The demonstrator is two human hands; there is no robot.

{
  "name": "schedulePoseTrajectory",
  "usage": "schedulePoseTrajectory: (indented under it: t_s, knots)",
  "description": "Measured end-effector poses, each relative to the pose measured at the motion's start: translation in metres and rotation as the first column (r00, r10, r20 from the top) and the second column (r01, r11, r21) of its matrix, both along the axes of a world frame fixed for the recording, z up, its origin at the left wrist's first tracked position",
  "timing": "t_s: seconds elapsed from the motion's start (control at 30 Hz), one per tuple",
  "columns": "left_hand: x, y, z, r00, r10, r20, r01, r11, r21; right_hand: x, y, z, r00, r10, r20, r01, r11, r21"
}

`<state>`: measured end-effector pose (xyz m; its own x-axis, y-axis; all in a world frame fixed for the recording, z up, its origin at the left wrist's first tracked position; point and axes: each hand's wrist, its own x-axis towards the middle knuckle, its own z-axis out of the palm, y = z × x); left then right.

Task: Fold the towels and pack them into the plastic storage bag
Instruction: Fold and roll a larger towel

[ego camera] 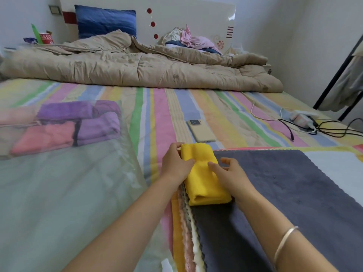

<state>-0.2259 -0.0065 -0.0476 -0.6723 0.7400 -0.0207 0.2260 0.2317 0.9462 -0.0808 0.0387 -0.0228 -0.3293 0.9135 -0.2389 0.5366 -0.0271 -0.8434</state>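
Note:
A folded yellow towel point(204, 181) lies on the left edge of a stack of flat towels, topped by a dark grey towel point(284, 189). My left hand point(176, 163) grips the yellow towel's far left part, thumb on top. My right hand point(229, 171) presses on its right side with fingers partly spread. The clear plastic storage bag point(68, 183) lies flat to the left. Folded purple towels point(98, 122) and pink towels point(45, 138) sit inside the bag at its far end.
A phone point(201, 130) lies on the striped bedsheet point(163, 114) beyond the yellow towel. Cables and a charger point(302, 120) are at the right. A beige quilt point(137, 65), a blue pillow point(106, 20) and a heap of clothes point(192, 41) fill the bed's far end.

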Motion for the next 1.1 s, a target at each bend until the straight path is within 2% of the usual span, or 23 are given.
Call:
schedulePoseTrajectory:
  t_s: [0.03, 0.13, 0.27, 0.3, 0.37, 0.47, 0.57, 0.67, 0.73, 0.8, 0.87, 0.93, 1.0, 1.1]
  knots:
    - [0.001, -0.001, 0.001, 0.999, 0.010, -0.031, -0.011, 1.000, -0.021, -0.003, 0.005, -0.002, 0.999, 0.004, 0.032, -0.002, 0.998, -0.063]
    - [0.000, -0.008, 0.003, 0.990, 0.019, -0.143, -0.033, 0.994, -0.099, -0.013, 0.004, 0.003, 0.999, 0.034, -0.032, -0.041, 0.966, -0.253]
    - [-0.011, -0.033, 0.013, 0.995, -0.025, -0.098, 0.003, 0.975, -0.223, -0.006, -0.026, 0.012, 0.996, 0.010, -0.089, -0.030, 0.974, -0.225]
    - [-0.013, -0.043, 0.019, 0.998, -0.033, -0.059, 0.019, 0.975, -0.222, -0.004, -0.038, 0.015, 0.991, -0.001, -0.132, -0.030, 0.972, -0.235]
    - [-0.018, -0.069, 0.029, 0.991, -0.042, 0.123, 0.061, 0.986, -0.154, -0.001, -0.061, 0.021, 0.969, 0.004, -0.247, -0.073, 0.960, -0.270]
    - [-0.025, -0.122, 0.042, 0.903, -0.095, 0.419, 0.149, 0.984, -0.098, -0.009, -0.103, 0.028, 0.921, 0.065, -0.384, -0.195, 0.930, -0.311]
    - [-0.041, -0.177, 0.041, 0.872, -0.064, 0.485, 0.130, 0.986, -0.103, -0.032, -0.149, 0.023, 0.907, 0.174, -0.383, -0.304, 0.900, -0.311]
    - [-0.059, -0.226, 0.029, 0.904, 0.078, 0.421, -0.033, 0.993, -0.114, -0.058, -0.191, 0.008, 0.913, 0.295, -0.280, -0.380, 0.866, -0.325]
    - [-0.073, -0.253, 0.016, 0.929, 0.179, 0.323, -0.138, 0.980, -0.146, -0.074, -0.214, -0.002, 0.909, 0.379, -0.173, -0.415, 0.860, -0.297]
    - [-0.088, -0.276, 0.003, 0.953, 0.245, 0.180, -0.206, 0.955, -0.212, -0.088, -0.231, -0.012, 0.904, 0.421, -0.070, -0.426, 0.883, -0.195]
    - [-0.096, -0.292, -0.008, 0.954, 0.279, 0.111, -0.247, 0.939, -0.238, -0.099, -0.247, -0.020, 0.888, 0.455, 0.063, -0.455, 0.890, -0.014]
    - [-0.096, -0.303, -0.014, 0.942, 0.306, 0.137, -0.274, 0.938, -0.210, -0.106, -0.261, -0.028, 0.855, 0.480, 0.198, -0.516, 0.829, 0.217]
    - [-0.093, -0.309, -0.018, 0.910, 0.326, 0.257, -0.289, 0.942, -0.172, -0.108, -0.270, -0.037, 0.818, 0.482, 0.314, -0.574, 0.729, 0.375]
    - [-0.090, -0.317, -0.021, 0.813, 0.285, 0.508, -0.266, 0.957, -0.111, -0.105, -0.279, -0.039, 0.779, 0.450, 0.437, -0.621, 0.652, 0.435]
